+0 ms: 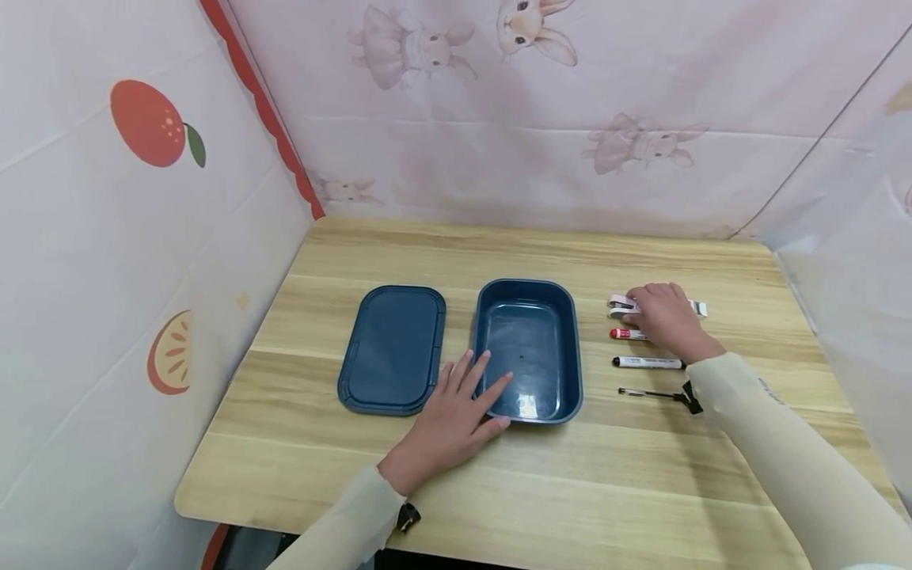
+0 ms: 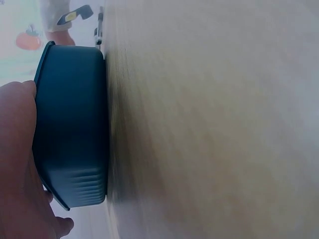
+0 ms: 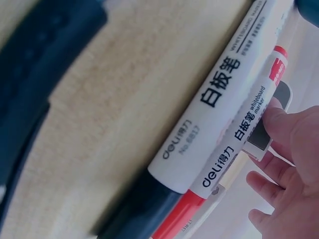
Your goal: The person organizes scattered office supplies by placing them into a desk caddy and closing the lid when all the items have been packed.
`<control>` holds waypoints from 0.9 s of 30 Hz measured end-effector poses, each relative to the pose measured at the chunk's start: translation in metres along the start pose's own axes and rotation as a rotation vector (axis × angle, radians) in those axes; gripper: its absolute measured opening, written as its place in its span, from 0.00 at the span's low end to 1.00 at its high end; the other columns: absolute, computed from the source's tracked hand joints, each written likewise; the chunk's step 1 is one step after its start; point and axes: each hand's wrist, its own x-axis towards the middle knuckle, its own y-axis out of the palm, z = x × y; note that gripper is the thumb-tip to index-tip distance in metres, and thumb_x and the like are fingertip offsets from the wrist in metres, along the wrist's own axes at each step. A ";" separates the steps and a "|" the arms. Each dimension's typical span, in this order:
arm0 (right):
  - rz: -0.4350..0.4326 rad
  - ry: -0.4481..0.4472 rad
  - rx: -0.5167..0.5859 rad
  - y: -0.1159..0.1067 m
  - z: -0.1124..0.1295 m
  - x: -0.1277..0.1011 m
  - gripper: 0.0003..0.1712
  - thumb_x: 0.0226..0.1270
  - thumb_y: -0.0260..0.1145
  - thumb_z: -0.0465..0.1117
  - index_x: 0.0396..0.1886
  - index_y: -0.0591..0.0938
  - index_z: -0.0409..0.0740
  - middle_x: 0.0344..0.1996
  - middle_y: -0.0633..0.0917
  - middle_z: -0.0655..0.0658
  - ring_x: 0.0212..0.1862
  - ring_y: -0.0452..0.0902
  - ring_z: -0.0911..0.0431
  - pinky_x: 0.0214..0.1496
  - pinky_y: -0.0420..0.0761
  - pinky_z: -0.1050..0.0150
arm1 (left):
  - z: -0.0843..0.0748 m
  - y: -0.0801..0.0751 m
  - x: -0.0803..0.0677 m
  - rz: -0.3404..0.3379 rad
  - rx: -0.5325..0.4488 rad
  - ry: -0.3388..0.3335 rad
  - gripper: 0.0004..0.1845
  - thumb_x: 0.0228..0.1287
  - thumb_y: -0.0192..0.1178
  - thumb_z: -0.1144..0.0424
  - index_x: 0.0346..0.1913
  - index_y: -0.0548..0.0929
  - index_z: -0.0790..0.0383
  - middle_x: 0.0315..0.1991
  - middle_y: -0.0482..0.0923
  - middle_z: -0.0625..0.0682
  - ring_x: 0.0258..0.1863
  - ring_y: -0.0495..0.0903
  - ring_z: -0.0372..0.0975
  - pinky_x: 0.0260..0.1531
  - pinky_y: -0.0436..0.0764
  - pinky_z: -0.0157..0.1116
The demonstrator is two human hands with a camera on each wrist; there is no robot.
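I'm steadying the open box point(image 1: 529, 348) on the worktop point(image 1: 570, 491) with my flat left hand point(image 1: 456, 416) while my right hand point(image 1: 666, 317) is pinching the red marker point(image 1: 627, 334) beside it, needing a lift next.

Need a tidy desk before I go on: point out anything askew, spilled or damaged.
Nothing stands out. The blue box sits upright and open, its lid flat beside it. The pens lie in a neat row by the right hand; the left hand rests at the box's rim. No spills or damage visible.

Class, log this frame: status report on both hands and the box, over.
Left hand flat, fingers on blue box rim. Right hand on pink item, touching red marker. Box empty, lid off. Nothing blocking.
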 end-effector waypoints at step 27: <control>-0.233 -0.171 -0.015 -0.043 0.103 0.018 0.22 0.65 0.74 0.45 0.52 0.82 0.35 0.43 0.85 0.39 0.48 0.75 0.43 0.58 0.67 0.48 | -0.002 -0.001 -0.002 0.000 -0.009 -0.020 0.34 0.76 0.29 0.30 0.80 0.42 0.30 0.83 0.39 0.52 0.82 0.32 0.50 0.76 0.47 0.62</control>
